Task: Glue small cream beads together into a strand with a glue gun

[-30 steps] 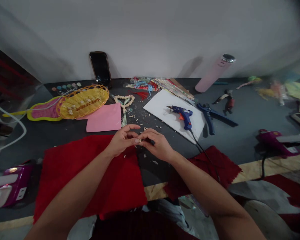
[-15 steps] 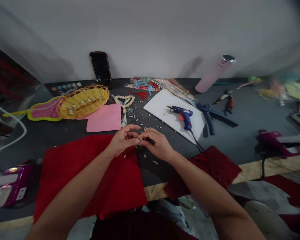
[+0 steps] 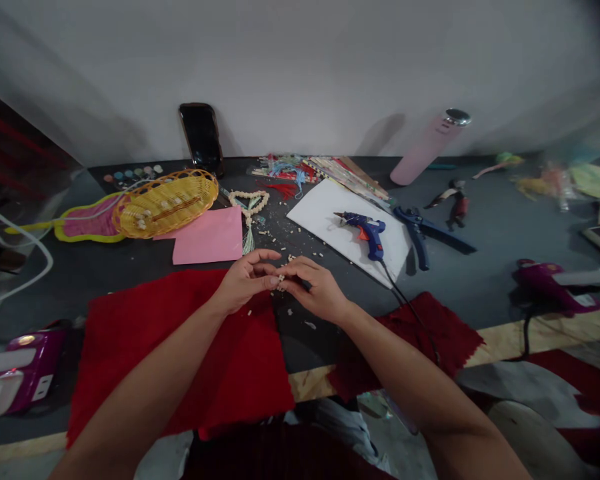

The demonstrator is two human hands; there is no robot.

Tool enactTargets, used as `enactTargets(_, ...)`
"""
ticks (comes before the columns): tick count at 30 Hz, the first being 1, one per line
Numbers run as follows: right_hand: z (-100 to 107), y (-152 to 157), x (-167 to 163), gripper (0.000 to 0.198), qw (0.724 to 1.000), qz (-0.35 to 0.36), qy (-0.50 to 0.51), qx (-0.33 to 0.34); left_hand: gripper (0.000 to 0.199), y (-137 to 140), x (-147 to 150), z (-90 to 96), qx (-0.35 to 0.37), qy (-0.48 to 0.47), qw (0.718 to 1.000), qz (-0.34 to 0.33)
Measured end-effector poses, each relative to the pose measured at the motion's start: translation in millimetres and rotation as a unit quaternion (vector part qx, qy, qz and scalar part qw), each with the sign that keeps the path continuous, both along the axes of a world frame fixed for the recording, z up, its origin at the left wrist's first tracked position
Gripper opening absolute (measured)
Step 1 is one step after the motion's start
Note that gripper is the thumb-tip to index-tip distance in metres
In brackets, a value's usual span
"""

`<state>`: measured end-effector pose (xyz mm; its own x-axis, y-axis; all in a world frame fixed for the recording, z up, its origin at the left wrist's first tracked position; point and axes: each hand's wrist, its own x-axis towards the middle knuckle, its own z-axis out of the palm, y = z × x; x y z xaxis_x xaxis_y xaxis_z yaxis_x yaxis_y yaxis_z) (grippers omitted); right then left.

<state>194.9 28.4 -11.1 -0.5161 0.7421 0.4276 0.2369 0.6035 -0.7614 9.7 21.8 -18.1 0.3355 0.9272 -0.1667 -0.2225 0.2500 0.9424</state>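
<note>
My left hand [image 3: 244, 283] and my right hand [image 3: 318, 288] meet at the middle of the table's front half. Pinched between their fingertips is a small cluster of beige pieces [image 3: 281, 280], partly hidden by the fingers. Both hands are closed on it, thumbs toward me. More short beige pieces lie scattered on the dark tabletop behind and below the fingers. A red felt sheet [image 3: 190, 360] spreads under my left forearm. Just behind my left hand lies a beige, heart-like ring with a pale tassel [image 3: 250, 207].
A blue glue gun [image 3: 367, 230] rests on white board [image 3: 313, 207], its cord running under my right forearm. Beside it are blue-handled cutters [image 3: 417, 240]. A yellow basket [image 3: 167, 203], pink paper [image 3: 207, 237], an upright phone [image 3: 201, 137] and a pink bottle [image 3: 425, 153] stand farther back.
The beige cluster at my fingertips has turned slightly and shows a little more clearly. Both hands stay in nearly the same place.
</note>
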Motion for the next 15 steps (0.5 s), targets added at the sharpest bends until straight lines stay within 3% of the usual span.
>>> enactTargets(15,-4.3,1.5,0.7,0.018,0.998,-0.036,-0.034,0.041,0.046,-0.2,1.4,0.9,-0.018,-0.02,0.999,0.03)
